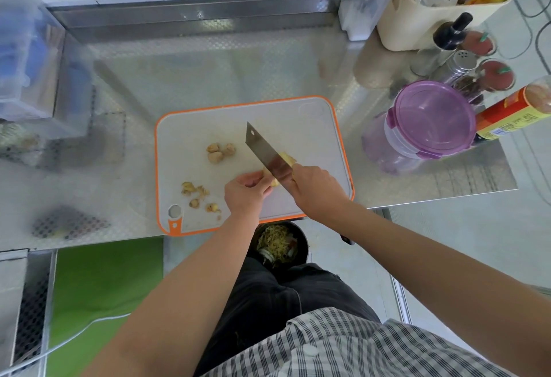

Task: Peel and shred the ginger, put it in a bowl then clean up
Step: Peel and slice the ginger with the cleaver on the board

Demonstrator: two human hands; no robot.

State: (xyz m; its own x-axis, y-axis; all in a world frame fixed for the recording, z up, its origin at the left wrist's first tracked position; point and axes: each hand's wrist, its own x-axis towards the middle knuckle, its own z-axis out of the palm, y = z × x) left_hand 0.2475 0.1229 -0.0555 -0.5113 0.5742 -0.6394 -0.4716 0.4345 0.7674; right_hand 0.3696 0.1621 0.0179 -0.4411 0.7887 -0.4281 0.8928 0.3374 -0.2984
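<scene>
Head view. Found the left hand (244,194) curled on a yellow piece of ginger (285,158) near the middle of the cutting board (298,120), fingertips tucked, likely to steady it and stay off the edge. Found the right hand (316,186) wrapped round the handle of the cleaver (265,153), blade laid slantwise over the ginger with its tip toward the board's far side. Judged this a peeling or slicing stroke; could not tell the exact contact behind the blade. Noted unpeeled knobs (220,151) set left of the blade on the board, seemingly waiting their turn. Noted peel scraps (198,194) pushed to the board's near-left corner, out of the cutting zone. Spotted a dark round container (281,245) just below the board's near edge, holding pale shreds and other bits; could not tell bin from bowl. Saw a purple-lidded tub (432,117) right of the board on the table (208,63).
</scene>
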